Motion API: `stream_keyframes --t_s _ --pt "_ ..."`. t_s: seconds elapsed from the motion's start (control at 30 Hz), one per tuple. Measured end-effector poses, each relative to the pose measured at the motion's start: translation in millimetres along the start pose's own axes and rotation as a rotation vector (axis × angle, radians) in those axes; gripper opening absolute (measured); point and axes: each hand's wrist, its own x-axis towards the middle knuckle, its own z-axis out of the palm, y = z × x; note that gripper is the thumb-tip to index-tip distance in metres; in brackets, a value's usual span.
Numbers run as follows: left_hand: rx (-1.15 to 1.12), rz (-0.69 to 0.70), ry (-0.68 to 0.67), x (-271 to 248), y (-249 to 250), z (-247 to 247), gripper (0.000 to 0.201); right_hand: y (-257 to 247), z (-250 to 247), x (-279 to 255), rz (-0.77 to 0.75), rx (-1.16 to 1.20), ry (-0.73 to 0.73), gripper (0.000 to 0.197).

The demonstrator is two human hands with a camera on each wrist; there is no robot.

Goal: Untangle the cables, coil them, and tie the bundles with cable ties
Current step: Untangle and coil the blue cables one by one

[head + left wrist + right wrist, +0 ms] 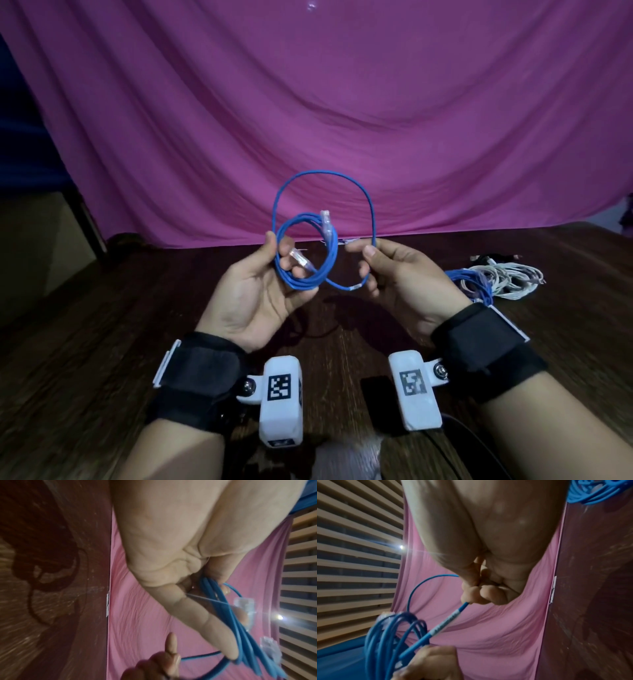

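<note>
While we hold blue cable [310, 236] in left hand [260, 291] and right hand [400, 274], dark wood table [102, 325] below, pink cloth [308, 102] behind.

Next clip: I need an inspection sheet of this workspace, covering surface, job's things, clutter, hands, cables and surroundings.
Surface: dark wooden table, hand shadows on it.
Job's things: blue cable partly coiled, two clear plugs showing at the coil; cable ties: nothing seen.
Clutter: dark flat object near the table's front edge, kind unclear.
Hands: left hand holds the coil; right hand pinches the loose loop.
Cables: pile of blue and white cables lying on the table to the right.
Surroundings: pink cloth backdrop; slatted panel in the wrist views.
</note>
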Motion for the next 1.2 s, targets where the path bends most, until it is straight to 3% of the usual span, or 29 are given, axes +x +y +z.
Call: stream_keyframes --t_s 0.17,0.4,0.53,0.6,0.7,0.77,0.93,1.1,1.2 --pt "0.191 -0.093 0.052 5 -23 10 0.021 -2 15 -4 0.023 0.13 -0.046 0.021" --pt "0.33 0.005 0.185 12 -27 5 0.031 -5 30 -13 0.232 0.118 -0.139 0.054" --pt "0.417 0.082 0.234 12 -26 4 0.034 0 36 -17 0.105 0.052 -0.208 0.032" --pt "0.455 0.112 0.258 12 -26 4 0.035 2 34 -18 0.083 0.069 -0.23 0.04" --pt "0.459 0.127 0.286 13 -24 5 0.033 1 31 -21 0.044 0.084 -0.36 0.02" --pt "0.464 0.132 0.303 13 -22 5 0.032 3 32 -21 0.03 0.077 -0.386 0.018" --pt "0.535 0.183 0.312 12 -21 5 0.033 11 36 -14 0.072 0.043 -0.223 0.044" --pt "0.568 0.258 0.343 14 -18 3 0.035 16 33 -12 0.094 -0.22 -0.049 0.013" --pt "0.55 0.319 0.43 15 -10 -5 0.034 18 28 -7 0.096 -0.236 0.048 0.023"
